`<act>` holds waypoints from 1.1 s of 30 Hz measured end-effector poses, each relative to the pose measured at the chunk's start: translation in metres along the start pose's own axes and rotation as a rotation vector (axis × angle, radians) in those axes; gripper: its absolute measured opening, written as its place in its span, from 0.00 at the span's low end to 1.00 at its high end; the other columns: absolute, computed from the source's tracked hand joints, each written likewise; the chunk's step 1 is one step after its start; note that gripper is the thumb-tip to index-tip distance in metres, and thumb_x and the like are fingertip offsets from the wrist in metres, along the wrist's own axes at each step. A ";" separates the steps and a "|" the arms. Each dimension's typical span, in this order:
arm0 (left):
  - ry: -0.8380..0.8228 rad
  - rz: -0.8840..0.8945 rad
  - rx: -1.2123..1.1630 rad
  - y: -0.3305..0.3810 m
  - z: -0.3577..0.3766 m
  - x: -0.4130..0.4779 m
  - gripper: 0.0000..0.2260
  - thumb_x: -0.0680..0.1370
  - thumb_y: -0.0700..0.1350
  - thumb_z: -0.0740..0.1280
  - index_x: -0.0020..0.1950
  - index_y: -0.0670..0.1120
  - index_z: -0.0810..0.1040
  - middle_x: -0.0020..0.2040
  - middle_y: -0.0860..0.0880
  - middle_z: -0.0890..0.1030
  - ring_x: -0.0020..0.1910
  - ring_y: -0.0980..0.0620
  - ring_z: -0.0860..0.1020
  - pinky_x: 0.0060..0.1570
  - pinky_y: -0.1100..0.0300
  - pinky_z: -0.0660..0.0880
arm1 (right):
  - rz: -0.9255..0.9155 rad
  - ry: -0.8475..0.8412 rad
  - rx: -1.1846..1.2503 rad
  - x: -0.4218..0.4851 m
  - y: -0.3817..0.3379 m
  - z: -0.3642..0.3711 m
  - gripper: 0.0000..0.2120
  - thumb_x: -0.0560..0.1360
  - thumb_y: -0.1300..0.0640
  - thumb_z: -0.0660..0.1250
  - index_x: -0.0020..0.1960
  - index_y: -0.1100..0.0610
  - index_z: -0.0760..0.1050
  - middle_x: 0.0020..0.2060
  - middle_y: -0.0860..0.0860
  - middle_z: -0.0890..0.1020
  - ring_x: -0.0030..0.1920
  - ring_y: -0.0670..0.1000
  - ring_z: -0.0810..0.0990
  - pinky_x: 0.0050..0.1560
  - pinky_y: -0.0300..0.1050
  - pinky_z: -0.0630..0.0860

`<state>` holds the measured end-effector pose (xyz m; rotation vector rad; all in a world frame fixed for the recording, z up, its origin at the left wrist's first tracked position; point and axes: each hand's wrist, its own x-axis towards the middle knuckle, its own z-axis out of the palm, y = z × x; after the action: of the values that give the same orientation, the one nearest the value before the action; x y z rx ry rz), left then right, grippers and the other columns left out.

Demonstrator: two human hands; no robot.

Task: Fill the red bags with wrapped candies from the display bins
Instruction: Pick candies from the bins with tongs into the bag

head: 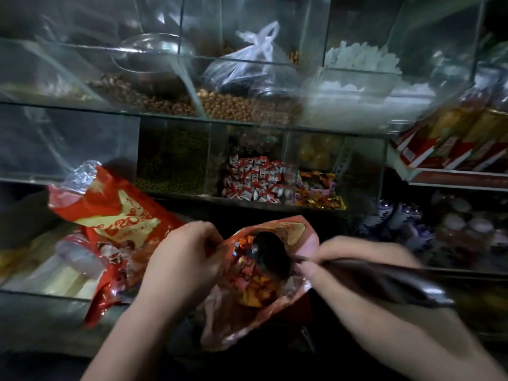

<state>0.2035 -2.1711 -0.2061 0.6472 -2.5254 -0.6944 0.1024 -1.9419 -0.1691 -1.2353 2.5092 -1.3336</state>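
My left hand [181,259] grips the left rim of an open red bag [233,323] low in the middle, holding its mouth wide. Orange and red wrapped candies [255,290] lie inside it. My right hand [354,259] grips the handle of a dark metal scoop [270,254] whose bowl sits in the bag's mouth. A second red bag [121,224] with gold print lies to the left, filled with candies. Behind, clear bins hold red-and-white wrapped candies [255,180] and orange-gold wrapped candies [319,188].
Upper glass bins hold nuts [242,105], a tied clear plastic bag [255,59], a metal bowl [154,53] and white pieces [360,61]. Green beans [173,163] fill a lower bin. Red boxes [450,144] sit on a shelf at right, purple-white sweets [398,221] below.
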 end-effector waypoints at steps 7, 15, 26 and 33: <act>0.275 0.031 -0.115 -0.002 0.012 0.000 0.12 0.68 0.35 0.76 0.35 0.48 0.77 0.34 0.58 0.75 0.35 0.60 0.75 0.33 0.70 0.68 | 0.105 -0.186 -0.094 0.016 0.033 0.068 0.10 0.72 0.46 0.66 0.50 0.46 0.82 0.44 0.42 0.84 0.47 0.42 0.82 0.50 0.41 0.80; 0.275 0.009 -0.150 -0.006 0.025 0.007 0.09 0.70 0.38 0.77 0.37 0.48 0.79 0.35 0.57 0.76 0.36 0.60 0.75 0.34 0.69 0.70 | 0.390 -0.152 0.111 0.028 0.039 0.064 0.04 0.74 0.44 0.73 0.43 0.41 0.84 0.44 0.47 0.84 0.41 0.41 0.84 0.48 0.38 0.81; 0.285 0.018 -0.168 -0.007 0.027 0.005 0.08 0.71 0.40 0.77 0.38 0.49 0.80 0.35 0.58 0.76 0.39 0.59 0.76 0.36 0.71 0.70 | 0.633 0.052 0.478 0.032 0.039 0.075 0.09 0.78 0.45 0.72 0.43 0.49 0.82 0.32 0.54 0.88 0.33 0.53 0.89 0.30 0.43 0.84; 0.280 0.023 -0.166 -0.007 0.026 0.006 0.09 0.71 0.38 0.77 0.38 0.49 0.80 0.36 0.59 0.76 0.39 0.60 0.76 0.35 0.68 0.72 | 0.621 0.223 0.610 0.026 0.043 0.069 0.28 0.68 0.35 0.70 0.48 0.61 0.83 0.36 0.56 0.88 0.36 0.57 0.89 0.32 0.45 0.84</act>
<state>0.1870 -2.1704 -0.2286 0.6094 -2.1900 -0.7397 0.0843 -1.9925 -0.2350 -0.1781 2.0488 -1.8741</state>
